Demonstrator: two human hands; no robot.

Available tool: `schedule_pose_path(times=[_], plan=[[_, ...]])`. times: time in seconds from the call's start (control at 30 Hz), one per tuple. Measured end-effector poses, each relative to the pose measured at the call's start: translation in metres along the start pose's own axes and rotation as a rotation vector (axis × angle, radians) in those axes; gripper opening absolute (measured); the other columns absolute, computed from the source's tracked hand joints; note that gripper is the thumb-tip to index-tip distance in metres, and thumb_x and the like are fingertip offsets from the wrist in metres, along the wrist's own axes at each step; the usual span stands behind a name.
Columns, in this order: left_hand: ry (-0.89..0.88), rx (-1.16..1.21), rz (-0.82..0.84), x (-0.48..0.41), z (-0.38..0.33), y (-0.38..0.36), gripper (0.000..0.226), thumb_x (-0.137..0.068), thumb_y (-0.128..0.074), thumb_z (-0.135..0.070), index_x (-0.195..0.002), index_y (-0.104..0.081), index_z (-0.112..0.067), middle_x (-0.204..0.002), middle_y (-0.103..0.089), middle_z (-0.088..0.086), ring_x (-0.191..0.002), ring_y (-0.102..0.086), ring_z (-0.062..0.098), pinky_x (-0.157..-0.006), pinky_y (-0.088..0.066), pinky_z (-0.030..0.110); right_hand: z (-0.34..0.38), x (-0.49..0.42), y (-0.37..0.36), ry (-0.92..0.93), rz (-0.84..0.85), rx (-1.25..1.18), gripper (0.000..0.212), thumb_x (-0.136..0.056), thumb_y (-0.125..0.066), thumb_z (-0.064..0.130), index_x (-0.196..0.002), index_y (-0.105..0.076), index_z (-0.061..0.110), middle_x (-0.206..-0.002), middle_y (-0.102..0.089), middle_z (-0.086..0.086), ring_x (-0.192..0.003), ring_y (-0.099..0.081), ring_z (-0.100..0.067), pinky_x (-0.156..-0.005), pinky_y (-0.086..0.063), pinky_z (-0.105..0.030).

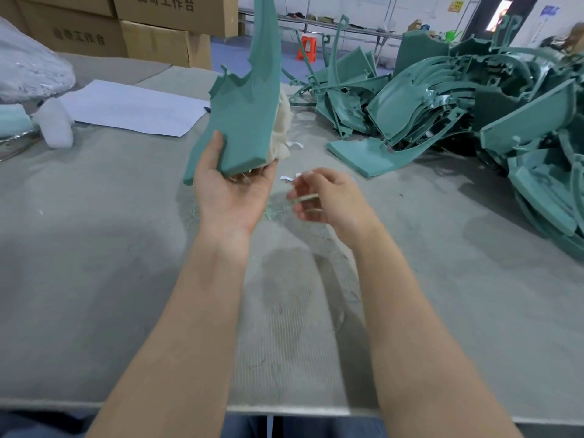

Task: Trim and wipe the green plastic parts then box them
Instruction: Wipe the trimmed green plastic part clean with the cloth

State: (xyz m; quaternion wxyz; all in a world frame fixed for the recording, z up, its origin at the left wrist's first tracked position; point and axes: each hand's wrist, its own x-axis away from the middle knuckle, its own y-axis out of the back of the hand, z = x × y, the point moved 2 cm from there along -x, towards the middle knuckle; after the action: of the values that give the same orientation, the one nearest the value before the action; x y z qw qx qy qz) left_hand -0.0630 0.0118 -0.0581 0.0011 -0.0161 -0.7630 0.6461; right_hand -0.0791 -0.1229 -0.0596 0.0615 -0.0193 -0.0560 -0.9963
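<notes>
We take the orange stool as our mark, and it stands on a blue floor. Just behind the stool, a long metal bench runs along a white wall, with clutter on it too small to name. Up and right of the stool there's a yellow notice, then a dark pillar. Left of the stool, brown cardboard cartons are stacked high. Nearer us than the stool spreads the grey, felt-like desk, evenly lit, with soft shadows.
</notes>
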Motion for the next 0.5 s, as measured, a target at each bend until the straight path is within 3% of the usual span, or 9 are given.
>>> schedule_pose_path(times=[0.07,0.13,0.2,0.23,0.3,0.37,0.4,0.43,0.5], plan=[[0.000,-0.001,0.006,0.000,0.000,0.000,0.017,-0.095,-0.054,-0.017,-0.101,-0.064,-0.004,-0.105,-0.066,0.014,-0.104,-0.060,0.031,-0.097,-0.047,0.044,-0.001,0.024,-0.007,-0.163,0.476,0.153,0.028,-0.103,-0.042,0.022,-0.087,-0.062,0.010,-0.079,-0.072,-0.012,-0.063,-0.068,-0.016,-0.055,-0.053,-0.025],[0.003,-0.007,0.014,0.000,0.000,0.000,0.018,-0.095,-0.054,-0.017,-0.103,-0.063,-0.005,-0.105,-0.065,0.013,-0.102,-0.060,0.030,-0.093,-0.049,0.042,-0.012,0.048,-0.023,-0.298,0.882,0.348,0.022,-0.102,-0.045,0.027,-0.098,-0.062,0.014,-0.092,-0.074,-0.016,-0.074,-0.073,-0.018,-0.058,-0.055,-0.022],[0.005,-0.006,0.024,0.001,0.000,-0.001,0.021,-0.096,-0.053,-0.017,-0.110,-0.061,-0.005,-0.107,-0.064,0.014,-0.103,-0.059,0.031,-0.090,-0.050,0.042,-0.025,0.049,-0.038,-0.356,0.971,0.332,0.016,-0.102,-0.044,0.018,-0.104,-0.059,0.020,-0.096,-0.074,-0.015,-0.072,-0.072,-0.015,-0.061,-0.057,-0.021],[0.005,-0.005,0.026,0.001,0.000,-0.001,0.022,-0.096,-0.053,-0.017,-0.114,-0.060,-0.006,-0.109,-0.064,0.014,-0.104,-0.058,0.031,-0.089,-0.050,0.042,-0.027,0.043,-0.044,-0.371,0.860,0.238,0.019,-0.102,-0.041,0.010,-0.105,-0.058,0.019,-0.092,-0.074,-0.014,-0.068,-0.071,-0.012,-0.059,-0.056,-0.019],[0.000,-0.006,0.021,0.002,-0.001,-0.002,0.025,-0.096,-0.052,-0.017,-0.117,-0.058,-0.006,-0.112,-0.063,0.015,-0.106,-0.057,0.032,-0.092,-0.048,0.043,-0.031,0.015,-0.036,-0.231,0.392,0.162,0.024,-0.100,-0.039,0.002,-0.111,-0.059,0.008,-0.090,-0.071,-0.010,-0.065,-0.067,-0.010,-0.056,-0.052,-0.017],[-0.008,-0.003,0.010,0.003,-0.003,-0.002,0.023,-0.096,-0.052,-0.017,-0.115,-0.060,-0.005,-0.110,-0.063,0.015,-0.106,-0.057,0.031,-0.093,-0.047,0.043,-0.023,-0.006,-0.018,-0.013,-0.123,0.326,0.028,-0.100,-0.043,0.006,-0.124,-0.057,0.005,-0.112,-0.067,-0.010,-0.093,-0.065,-0.018,-0.081,-0.052,-0.026],[-0.012,-0.001,0.003,0.003,-0.004,-0.003,0.022,-0.096,-0.052,-0.016,-0.112,-0.061,-0.004,-0.108,-0.064,0.015,-0.106,-0.057,0.032,-0.093,-0.048,0.043,-0.019,-0.011,-0.012,0.057,-0.270,0.313,0.028,-0.100,-0.044,0.007,-0.125,-0.057,0.006,-0.119,-0.064,-0.009,-0.103,-0.062,-0.019,-0.092,-0.048,-0.029],[-0.016,0.008,-0.002,0.003,-0.005,-0.003,0.020,-0.096,-0.052,-0.016,-0.108,-0.062,-0.003,-0.107,-0.064,0.015,-0.106,-0.058,0.032,-0.094,-0.048,0.043,-0.014,-0.010,-0.007,0.088,-0.321,0.194,0.025,-0.099,-0.044,0.006,-0.119,-0.059,0.007,-0.116,-0.065,-0.008,-0.102,-0.062,-0.019,-0.092,-0.048,-0.031],[-0.026,0.031,0.001,0.003,-0.009,-0.003,0.020,-0.096,-0.051,-0.016,-0.105,-0.062,-0.001,-0.110,-0.063,0.016,-0.111,-0.057,0.032,-0.098,-0.045,0.043,-0.007,0.000,-0.006,0.060,-0.148,0.008,0.024,-0.096,-0.038,-0.001,-0.098,-0.061,0.008,-0.094,-0.068,-0.009,-0.077,-0.065,-0.018,-0.074,-0.053,-0.030]])
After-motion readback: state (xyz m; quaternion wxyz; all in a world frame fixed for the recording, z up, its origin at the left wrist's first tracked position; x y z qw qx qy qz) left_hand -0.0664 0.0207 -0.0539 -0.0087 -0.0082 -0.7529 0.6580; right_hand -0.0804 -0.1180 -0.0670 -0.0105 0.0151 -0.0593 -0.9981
